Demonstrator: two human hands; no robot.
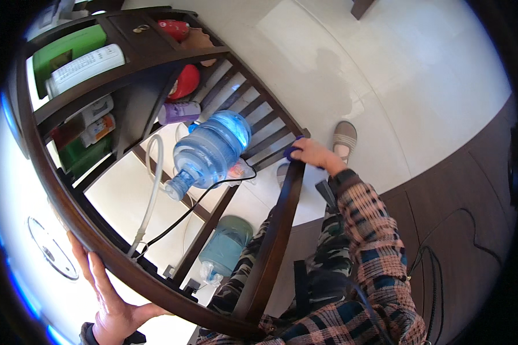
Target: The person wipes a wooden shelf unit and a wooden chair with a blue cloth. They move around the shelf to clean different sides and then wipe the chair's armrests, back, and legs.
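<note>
A dark wooden open-framed tea cabinet point(272, 241) stands before me. My right hand point(313, 153) holds a dark blue cloth point(292, 153) against the corner where its post meets the slatted side. At the lower left, my left hand point(112, 302) rests with fingers spread against the outer edge of the curved wooden rim point(125, 267). Inside the frame a clear blue water-cooler bottle point(209, 151) lies tilted, neck towards the lower left. A pale flexible hose point(153, 194) and a black cable point(190, 211) run beside it.
Shelves hold a green box point(69, 51), a white canister point(88, 67), a purple container point(179, 113) and a red object point(185, 82). Another water bottle point(226, 246) is on the floor near my legs. Black cables point(434, 267) lie by the brown panelled surface at right.
</note>
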